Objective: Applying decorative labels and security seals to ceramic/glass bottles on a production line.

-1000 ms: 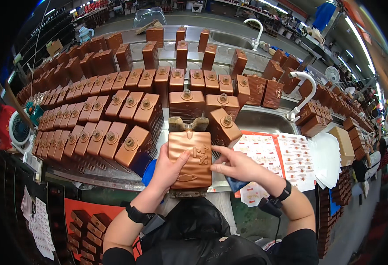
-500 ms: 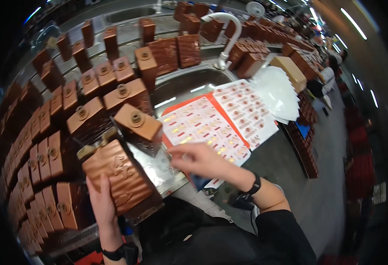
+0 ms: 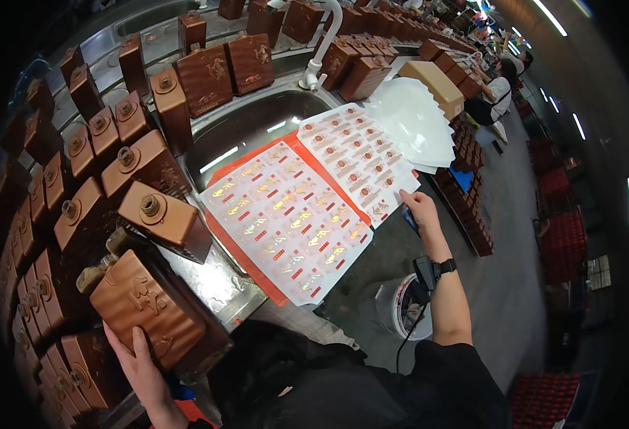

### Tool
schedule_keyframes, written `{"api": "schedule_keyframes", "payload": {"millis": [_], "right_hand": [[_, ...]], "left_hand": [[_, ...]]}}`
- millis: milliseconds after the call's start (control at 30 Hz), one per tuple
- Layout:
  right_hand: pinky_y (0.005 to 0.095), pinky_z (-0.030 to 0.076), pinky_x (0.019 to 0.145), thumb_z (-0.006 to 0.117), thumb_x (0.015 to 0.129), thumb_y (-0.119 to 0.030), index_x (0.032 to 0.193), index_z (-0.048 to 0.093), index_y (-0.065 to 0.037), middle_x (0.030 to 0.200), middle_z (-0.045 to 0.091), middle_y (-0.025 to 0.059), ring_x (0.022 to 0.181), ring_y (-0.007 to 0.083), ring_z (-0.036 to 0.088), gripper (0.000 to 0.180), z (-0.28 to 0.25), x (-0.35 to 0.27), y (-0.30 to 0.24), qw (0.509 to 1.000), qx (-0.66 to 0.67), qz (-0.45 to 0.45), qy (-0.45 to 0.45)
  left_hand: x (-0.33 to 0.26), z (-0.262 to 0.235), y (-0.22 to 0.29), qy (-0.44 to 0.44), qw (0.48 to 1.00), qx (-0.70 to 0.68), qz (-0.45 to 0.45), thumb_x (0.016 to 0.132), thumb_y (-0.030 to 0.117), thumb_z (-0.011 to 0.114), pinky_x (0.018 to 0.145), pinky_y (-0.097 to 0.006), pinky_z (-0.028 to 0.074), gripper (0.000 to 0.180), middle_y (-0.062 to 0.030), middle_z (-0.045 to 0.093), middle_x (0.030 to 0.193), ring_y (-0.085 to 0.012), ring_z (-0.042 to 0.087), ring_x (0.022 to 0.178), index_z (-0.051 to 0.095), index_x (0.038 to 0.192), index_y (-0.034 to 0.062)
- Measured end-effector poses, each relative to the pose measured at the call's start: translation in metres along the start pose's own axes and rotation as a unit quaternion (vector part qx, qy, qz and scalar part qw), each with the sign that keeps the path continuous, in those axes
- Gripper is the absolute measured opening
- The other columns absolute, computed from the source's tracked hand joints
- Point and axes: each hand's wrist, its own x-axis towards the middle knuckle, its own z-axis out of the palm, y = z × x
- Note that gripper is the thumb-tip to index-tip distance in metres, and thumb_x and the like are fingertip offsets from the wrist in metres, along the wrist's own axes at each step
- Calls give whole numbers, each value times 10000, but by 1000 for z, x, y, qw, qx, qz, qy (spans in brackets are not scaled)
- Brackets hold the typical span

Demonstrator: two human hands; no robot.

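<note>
- The left hand (image 3: pixel 143 373) is half-closing around a copper-coloured bottle (image 3: pixel 158 304), its thumb lying over the embossed face.
- That bottle is leaning at the metal counter's (image 3: pixel 198 277) near edge.
- The right hand (image 3: pixel 421 211) is curling its fingers at a label sheet's (image 3: pixel 357 163) near edge; whether they are gripping, I cannot tell.
</note>
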Motion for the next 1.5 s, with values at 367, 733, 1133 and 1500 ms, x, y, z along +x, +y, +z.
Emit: {"api": "schedule_keyframes", "payload": {"millis": [367, 733, 1133, 1500], "right_hand": [[246, 378, 404, 868, 814, -361, 761, 601, -87, 601, 556, -4, 457, 88, 496, 386, 47, -75, -35, 968, 196, 142, -65], [247, 500, 842, 698, 933, -103, 1057, 708, 45, 906, 736, 71, 856, 135, 680, 193, -5, -62, -39, 984, 170, -34, -38], [261, 493, 751, 706, 904, -111, 1040, 727, 52, 903, 706, 17, 797, 94, 609, 213, 221, 51, -278, 842, -8, -266, -469], [397, 566, 741, 790, 719, -246, 904, 786, -55, 859, 752, 166, 798, 302, 740, 266, 283, 105, -302, 832, -362, -367, -208]], "left_hand": [[1, -5, -9, 2, 992, 106, 66, 1058, 179, 541, 1176, -347, 275, 652, -185, 377, 1573, -238, 398, 1407, 226, 1594, -16], [2, -5, -12, -18, 992, 99, 83, 1037, 139, 552, 1188, -368, 273, 673, -195, 349, 1589, -257, 390, 1418, 212, 1594, -26], [2, 1, -3, -19, 975, 169, 141, 944, 184, 679, 1132, -408, 357, 810, -246, 420, 1469, -342, 448, 1349, 216, 1566, -50], [4, 0, 9, -34, 966, 206, 151, 897, 244, 731, 1156, -443, 328, 926, -281, 386, 1489, -392, 430, 1344, 170, 1582, -28]]}}
